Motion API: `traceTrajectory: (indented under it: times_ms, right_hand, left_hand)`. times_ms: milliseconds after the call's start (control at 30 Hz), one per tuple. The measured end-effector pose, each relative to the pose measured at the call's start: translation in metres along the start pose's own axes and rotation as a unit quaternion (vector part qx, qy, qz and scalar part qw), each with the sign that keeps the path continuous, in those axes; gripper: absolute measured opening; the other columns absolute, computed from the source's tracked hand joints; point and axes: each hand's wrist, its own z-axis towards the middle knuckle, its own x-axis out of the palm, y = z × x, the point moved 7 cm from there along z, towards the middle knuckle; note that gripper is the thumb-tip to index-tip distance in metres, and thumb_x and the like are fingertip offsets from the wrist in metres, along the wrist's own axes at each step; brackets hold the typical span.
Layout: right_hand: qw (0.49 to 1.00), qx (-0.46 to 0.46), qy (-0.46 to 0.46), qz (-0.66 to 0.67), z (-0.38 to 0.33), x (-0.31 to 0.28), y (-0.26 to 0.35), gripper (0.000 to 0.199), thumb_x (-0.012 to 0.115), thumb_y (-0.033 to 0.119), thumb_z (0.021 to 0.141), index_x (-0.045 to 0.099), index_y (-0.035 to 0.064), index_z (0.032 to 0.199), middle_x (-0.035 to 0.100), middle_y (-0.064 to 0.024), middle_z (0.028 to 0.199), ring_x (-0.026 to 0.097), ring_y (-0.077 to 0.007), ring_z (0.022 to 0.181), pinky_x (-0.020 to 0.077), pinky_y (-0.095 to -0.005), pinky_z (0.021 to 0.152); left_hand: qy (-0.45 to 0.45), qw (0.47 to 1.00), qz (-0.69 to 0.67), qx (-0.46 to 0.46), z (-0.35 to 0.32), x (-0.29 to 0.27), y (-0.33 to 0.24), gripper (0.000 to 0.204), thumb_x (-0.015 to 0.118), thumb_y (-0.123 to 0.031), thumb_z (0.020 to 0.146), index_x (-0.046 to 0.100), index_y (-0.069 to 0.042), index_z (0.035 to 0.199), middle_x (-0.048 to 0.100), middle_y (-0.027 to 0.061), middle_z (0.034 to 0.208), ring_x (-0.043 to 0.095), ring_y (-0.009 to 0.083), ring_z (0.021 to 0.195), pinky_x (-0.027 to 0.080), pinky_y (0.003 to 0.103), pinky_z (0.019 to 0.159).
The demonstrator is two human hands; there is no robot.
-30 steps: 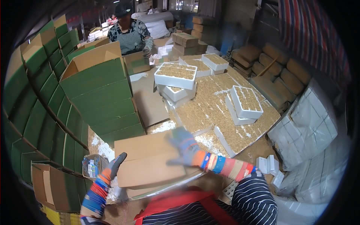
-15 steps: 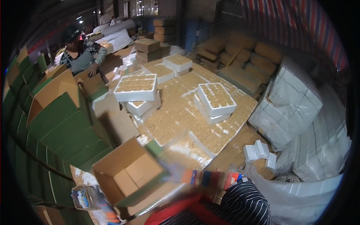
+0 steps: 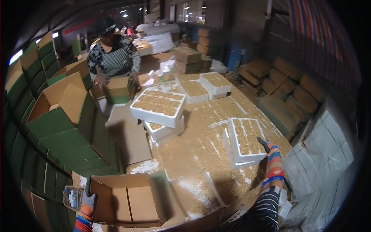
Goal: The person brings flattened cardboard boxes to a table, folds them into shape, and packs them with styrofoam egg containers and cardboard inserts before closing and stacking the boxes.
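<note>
At the lower left, my left hand (image 3: 89, 202), in a grey glove, holds the left wall of an open, empty cardboard box (image 3: 143, 199); one dark fingertip points up along its edge. My right hand (image 3: 267, 145), also gloved, is stretched out to the right rim of a white foam tray (image 3: 247, 140). A finger reaches over that rim, while the other fingers are partly hidden. Small tan pieces in rows fill the tray, which lies on another foam tray (image 3: 231, 159). Both forearms wear colourful striped sleeve cuffs.
Left of centre are more stacked foam trays (image 3: 157, 107). Tan pieces cover the worktable (image 3: 193, 149). Green cartons (image 3: 73, 135) crowd the left side, and plastic-wrapped white blocks (image 3: 324, 154) stand at right. Across the table a co-worker (image 3: 114, 58) handles a green-and-brown box (image 3: 118, 88).
My right hand has gone from the box's right side out to the foam tray. The box sits more level, with my left hand at its left wall. The view has shifted; the co-worker has a box.
</note>
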Motion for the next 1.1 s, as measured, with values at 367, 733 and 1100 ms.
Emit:
traceTrajectory:
  times_ms: [367,733,1100]
  right_hand:
    - [0.787,-0.263,0.209,0.517,-0.158,-0.029,0.149,0.053,0.065,0.018,0.084,0.048,0.0009,0.131,0.059,-0.0082,0.119,0.059,-0.0159,0.098,0.0474,-0.0292,0.084]
    - [0.613,-0.513,0.412,0.437,-0.416,-0.001,0.392,0.053,0.068,0.015,0.083,0.049,-0.0007,0.13,0.061,-0.004,0.115,0.056,-0.0098,0.098,0.0461,-0.0249,0.086]
    - [0.637,-0.717,0.283,-0.027,-0.442,0.129,0.437,0.071,0.062,0.067,0.073,0.066,0.0067,0.111,0.062,-0.0053,0.066,0.049,-0.0149,0.054,0.0435,-0.0329,0.053]
  left_hand:
    - [0.005,1.0,-0.024,-0.003,-0.01,0.012,-0.005,0.058,0.056,-0.002,0.077,0.043,-0.002,0.134,0.06,0.0118,0.115,0.057,0.0195,0.101,0.046,0.03,0.085]
    - [-0.034,0.983,-0.111,0.145,-0.01,0.018,-0.02,0.035,0.061,-0.021,0.089,0.06,-0.002,0.119,0.066,0.0096,0.106,0.058,0.016,0.095,0.047,0.028,0.084]
    - [-0.042,0.948,-0.254,0.188,-0.009,0.03,-0.023,0.027,0.054,-0.024,0.089,0.066,-0.011,0.109,0.069,0.007,0.097,0.063,0.0215,0.087,0.048,0.032,0.077]
